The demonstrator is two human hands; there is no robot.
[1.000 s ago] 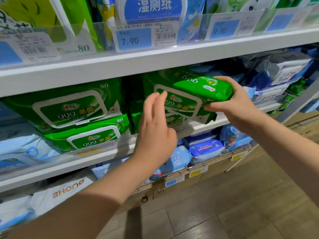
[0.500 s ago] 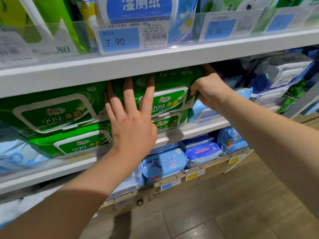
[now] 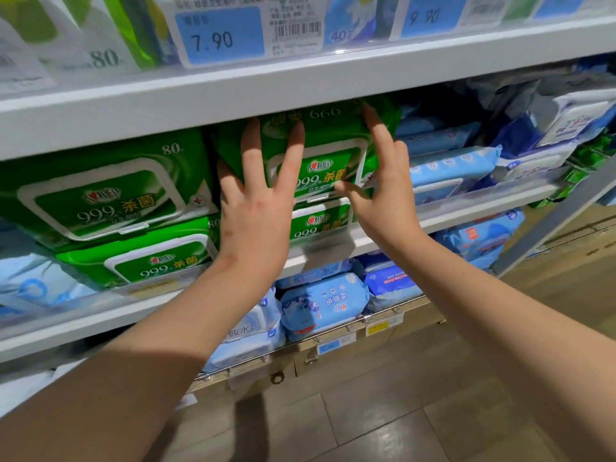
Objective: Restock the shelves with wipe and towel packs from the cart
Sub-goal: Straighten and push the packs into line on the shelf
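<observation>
Nearest us, two bare forearms reach up and forward from the lower corners, over the wood-look floor (image 3: 366,415). The left hand (image 3: 256,205) lies flat with its fingers straight and spread, pressing on the left part of the front of a green wipe pack (image 3: 328,151). The right hand (image 3: 383,191) is also opened out. Its fingers run straight up the pack's right edge and its thumb points left across the lower front. Neither hand curls round anything.

The green wipe pack sits on the middle shelf (image 3: 466,215), tilted with its lid facing us, on top of a second green pack (image 3: 320,226) of the same kind. Its top is tucked just under the upper shelf (image 3: 300,78).

Just left, two more green packs (image 3: 106,198) are stacked the same way. To the right, pale blue packs (image 3: 450,161) fill the same shelf, with white and dark blue ones farther along. Below, the bottom shelf holds blue packs (image 3: 325,303) behind a rail. Above, the upper shelf carries a price label (image 3: 220,36) reading 7.90, with blurred packs behind it.
</observation>
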